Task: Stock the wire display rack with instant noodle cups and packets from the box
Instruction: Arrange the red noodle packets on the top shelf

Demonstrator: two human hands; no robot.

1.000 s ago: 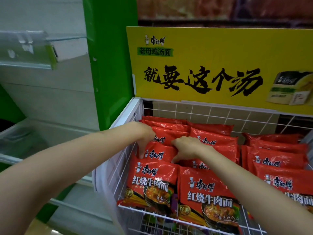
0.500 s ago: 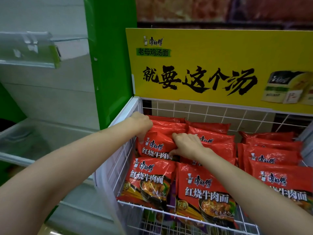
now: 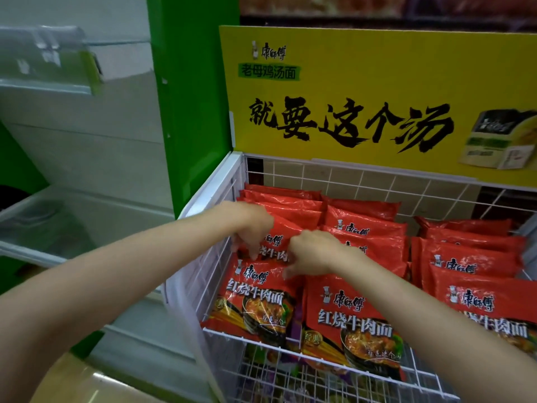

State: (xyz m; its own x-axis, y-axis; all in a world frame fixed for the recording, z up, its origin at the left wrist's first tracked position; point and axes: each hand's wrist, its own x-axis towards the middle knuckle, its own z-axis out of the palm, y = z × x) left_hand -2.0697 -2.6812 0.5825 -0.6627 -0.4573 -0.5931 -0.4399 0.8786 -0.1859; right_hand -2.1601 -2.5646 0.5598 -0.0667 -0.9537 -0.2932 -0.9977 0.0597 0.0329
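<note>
Head view: your left hand [image 3: 251,228] and right hand [image 3: 311,254], fingers curled, together grasp one red noodle packet [image 3: 276,242] inside the wire rack [image 3: 216,257], behind the front-row packets.

The white wire rack [image 3: 360,181] has thin wire walls at the far side, the left and the near side. Red noodle packets [image 3: 357,315] lie in it in 3 rows that run from near to far. Each packet leans on the next one, with its top edge up. The left row [image 3: 255,298] is just beside the left wire wall. The middle row [image 3: 366,228] touches it. The right row [image 3: 470,263] sits a little apart, with a gap between. The near packets rest against the near wire edge.
</note>
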